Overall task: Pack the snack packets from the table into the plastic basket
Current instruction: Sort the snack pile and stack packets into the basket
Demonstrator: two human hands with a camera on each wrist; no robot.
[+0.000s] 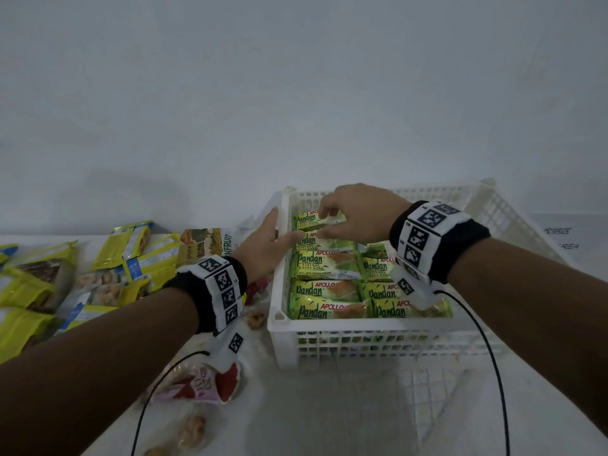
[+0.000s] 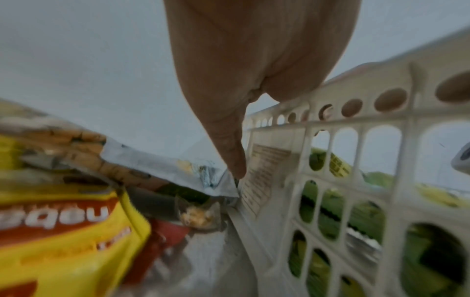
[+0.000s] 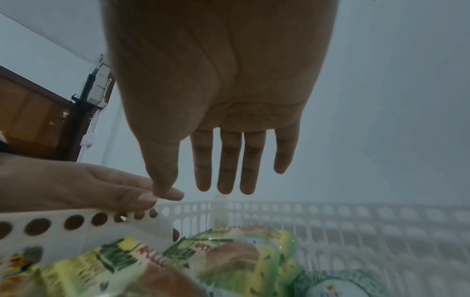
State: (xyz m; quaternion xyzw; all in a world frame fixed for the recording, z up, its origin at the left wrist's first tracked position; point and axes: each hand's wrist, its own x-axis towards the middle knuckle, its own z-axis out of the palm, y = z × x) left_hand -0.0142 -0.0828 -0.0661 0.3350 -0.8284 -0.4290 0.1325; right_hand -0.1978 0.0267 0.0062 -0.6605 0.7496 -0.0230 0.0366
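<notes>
A white plastic basket [image 1: 279, 319] stands on the table right of centre. Two rows of green Pandan cake packets [image 1: 325, 266] fill its left and middle parts. My right hand [image 1: 355, 215] hovers over the far-left packets, and the right wrist view shows its fingers [image 3: 203, 176] straight and holding nothing above the packets [image 3: 229, 261]. My left hand [image 1: 266, 245] lies with straight fingers against the basket's left rim, fingertips just over the edge. In the left wrist view the left hand [image 2: 229, 90] is beside the basket wall [image 2: 330, 180].
Several yellow snack packets [image 1: 39, 284] lie heaped at the table's left, with a jackfruit packet [image 1: 210, 241] beside the basket. A red and pink packet [image 1: 204, 386] and clear nut packets [image 1: 194, 432] lie near the front. The basket's right part holds no packets. A wall stands close behind.
</notes>
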